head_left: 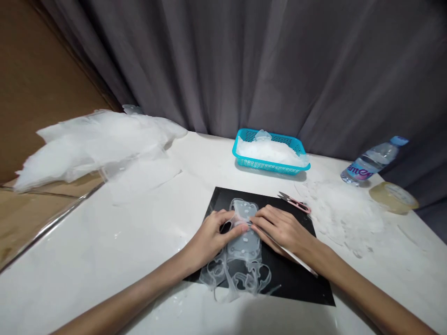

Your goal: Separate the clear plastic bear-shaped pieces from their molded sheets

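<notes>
clear plastic sheet [244, 232] on black mat [296, 274]; left hand [213, 235] presses it flat, right hand [282, 228] grips a thin blade [296, 258].

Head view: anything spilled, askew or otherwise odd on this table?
Yes. Pale plastic scraps are strewn over the table to the right of the black mat. A water bottle lies on its side near the far right edge. The heap of clear plastic sheets overhangs the left edge.

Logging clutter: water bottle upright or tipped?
Tipped. The water bottle lies on its side on the white table, blue cap pointing toward the curtain.
</notes>
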The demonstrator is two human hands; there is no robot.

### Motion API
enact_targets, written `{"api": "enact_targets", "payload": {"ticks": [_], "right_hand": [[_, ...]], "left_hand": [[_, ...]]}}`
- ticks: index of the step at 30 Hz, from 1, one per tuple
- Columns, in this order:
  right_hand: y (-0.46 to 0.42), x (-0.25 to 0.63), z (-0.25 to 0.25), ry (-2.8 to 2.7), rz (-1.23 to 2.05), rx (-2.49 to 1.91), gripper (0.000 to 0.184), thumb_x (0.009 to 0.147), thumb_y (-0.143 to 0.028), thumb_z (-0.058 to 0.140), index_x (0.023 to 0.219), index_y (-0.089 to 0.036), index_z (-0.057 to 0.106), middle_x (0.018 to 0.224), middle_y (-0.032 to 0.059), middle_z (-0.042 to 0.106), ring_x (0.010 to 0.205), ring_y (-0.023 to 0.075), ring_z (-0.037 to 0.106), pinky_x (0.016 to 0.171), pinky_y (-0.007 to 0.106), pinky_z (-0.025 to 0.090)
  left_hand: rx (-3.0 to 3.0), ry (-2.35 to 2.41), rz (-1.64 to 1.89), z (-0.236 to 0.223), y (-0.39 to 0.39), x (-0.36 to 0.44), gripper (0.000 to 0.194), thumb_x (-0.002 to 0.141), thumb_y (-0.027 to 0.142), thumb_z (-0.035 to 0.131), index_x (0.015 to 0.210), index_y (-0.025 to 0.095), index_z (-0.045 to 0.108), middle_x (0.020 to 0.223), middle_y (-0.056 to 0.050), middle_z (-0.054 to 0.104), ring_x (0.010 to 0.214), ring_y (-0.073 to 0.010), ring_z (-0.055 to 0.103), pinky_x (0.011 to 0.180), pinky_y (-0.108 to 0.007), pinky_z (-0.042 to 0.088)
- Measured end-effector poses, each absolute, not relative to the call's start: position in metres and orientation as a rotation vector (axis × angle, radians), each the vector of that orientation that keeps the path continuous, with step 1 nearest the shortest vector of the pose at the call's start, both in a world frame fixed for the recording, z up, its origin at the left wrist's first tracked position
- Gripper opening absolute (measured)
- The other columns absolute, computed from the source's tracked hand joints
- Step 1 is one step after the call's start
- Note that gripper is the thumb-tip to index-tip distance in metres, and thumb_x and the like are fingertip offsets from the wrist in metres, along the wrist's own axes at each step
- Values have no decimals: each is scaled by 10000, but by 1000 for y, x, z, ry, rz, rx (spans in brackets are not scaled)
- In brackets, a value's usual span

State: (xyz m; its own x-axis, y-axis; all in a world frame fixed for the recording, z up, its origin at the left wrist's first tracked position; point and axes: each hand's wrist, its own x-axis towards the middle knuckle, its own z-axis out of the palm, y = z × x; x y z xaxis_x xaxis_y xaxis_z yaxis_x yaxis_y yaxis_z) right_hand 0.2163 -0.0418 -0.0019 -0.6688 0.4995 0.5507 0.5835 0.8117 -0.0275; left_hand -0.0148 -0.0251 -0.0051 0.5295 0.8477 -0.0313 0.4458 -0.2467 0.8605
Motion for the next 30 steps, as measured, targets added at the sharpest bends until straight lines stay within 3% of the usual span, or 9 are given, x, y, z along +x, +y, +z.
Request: {"api": "enact_targets", "payload": {"ticks": [10, 13, 15, 19, 24, 28, 30], "right_hand": [[-30, 225, -21, -2408, 42, -837, 159, 1061, -168, 477, 1143, -168, 613, 1039, 108, 687, 963, 231, 647, 827, 354, 565], [-7, 243, -22, -2064, 127, -1073, 140, 1054, -187, 487, 1028, -194, 624, 989, 84, 663, 947, 222, 632, 877, 365, 531], [6, 257, -17, -1817, 176, -1238, 154, 1040, -214, 518, 936, -202, 631, 920, 52, 646, 886, 206, 621, 830, 345, 507], [5, 267, 0, -1847, 433, -1222, 170, 1027, -260, 558, 908, -197, 661, 913, 25, 660, 861, 172, 625, 800, 300, 484], [-19, 251, 23, -1985, 625, -1116, 114, 1017, -245, 593, 959, -197, 678, 952, 33, 680, 884, 166, 636, 820, 299, 493], [-33, 238, 41, -2108, 711, -1046, 94, 1002, -225, 623, 950, -198, 697, 959, 31, 686, 902, 160, 644, 847, 304, 502], [-39, 233, 49, -2143, 764, -1021, 94, 996, -244, 644, 1036, -209, 723, 940, 21, 681, 876, 151, 646, 822, 290, 512]], "left_hand": [[2017, 1199, 456, -13, -26, -15, 374, 941, 511, 574, 732, 203, 533, 740, 17, 506, 754, -200, 500, 776, -349, 359], [1963, 1188, 440, -8, -25, -13, 338, 880, 419, 583, 658, 207, 441, 649, 42, 464, 699, -179, 476, 772, -338, 360], [1947, 1144, 412, -4, -24, -13, 338, 860, 380, 575, 633, 207, 396, 602, 56, 431, 665, -163, 456, 769, -326, 364], [1988, 1073, 348, 1, -21, -20, 362, 878, 406, 601, 625, 204, 438, 644, 38, 459, 679, -167, 486, 671, -293, 356], [2025, 1168, 524, 4, -20, -31, 433, 834, 591, 761, 898, 216, 554, 822, 23, 553, 736, -171, 531, 662, -282, 416], [2201, 1262, 864, 12, -18, -27, 676, 795, 583, 836, 1274, 229, 517, 1170, -54, 607, 1035, -240, 585, 876, -357, 479], [2334, 1097, 847, 15, -19, -23, 454, 923, 477, 757, 1274, 253, 575, 1196, -39, 651, 1082, -235, 592, 943, -373, 450]]}}
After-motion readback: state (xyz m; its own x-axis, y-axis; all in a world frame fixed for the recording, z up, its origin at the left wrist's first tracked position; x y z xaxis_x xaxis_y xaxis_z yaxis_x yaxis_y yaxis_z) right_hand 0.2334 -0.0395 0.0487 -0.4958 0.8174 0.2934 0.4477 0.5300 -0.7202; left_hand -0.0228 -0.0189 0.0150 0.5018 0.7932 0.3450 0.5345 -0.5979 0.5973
